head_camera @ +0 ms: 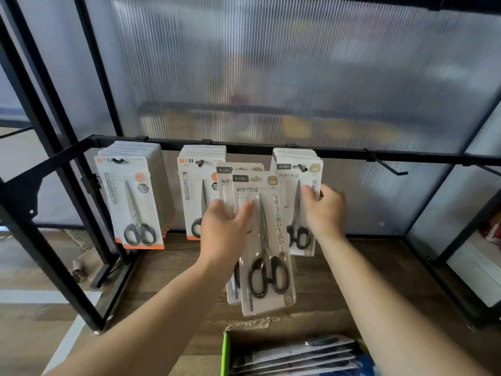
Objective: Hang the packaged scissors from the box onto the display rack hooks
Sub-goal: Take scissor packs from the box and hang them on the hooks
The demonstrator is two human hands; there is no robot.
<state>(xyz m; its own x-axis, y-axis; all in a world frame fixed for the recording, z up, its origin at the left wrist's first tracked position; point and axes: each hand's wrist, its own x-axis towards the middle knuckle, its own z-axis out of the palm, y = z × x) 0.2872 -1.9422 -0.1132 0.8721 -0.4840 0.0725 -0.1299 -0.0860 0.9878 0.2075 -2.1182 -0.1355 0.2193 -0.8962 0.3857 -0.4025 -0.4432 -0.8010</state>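
Note:
My left hand (226, 229) grips two packaged scissors (264, 240), white cards with black-handled scissors, held upright in front of the rack's black rail (244, 147). My right hand (324, 210) holds the right edge of the pack stack (298, 202) hanging on the third hook. Further left, two more stacks with orange trim hang on the first hook (135, 202) and the second hook (198, 191). An empty hook (390, 168) juts out to the right. The box (292, 354) with several more packs lies at the bottom.
The rack's black metal frame (54, 185) has slanted posts on the left and right. Behind it stands a ribbed translucent panel (271, 77). The rack's wooden shelf (168, 267) lies below the hanging packs. Another hook shows at the far right edge.

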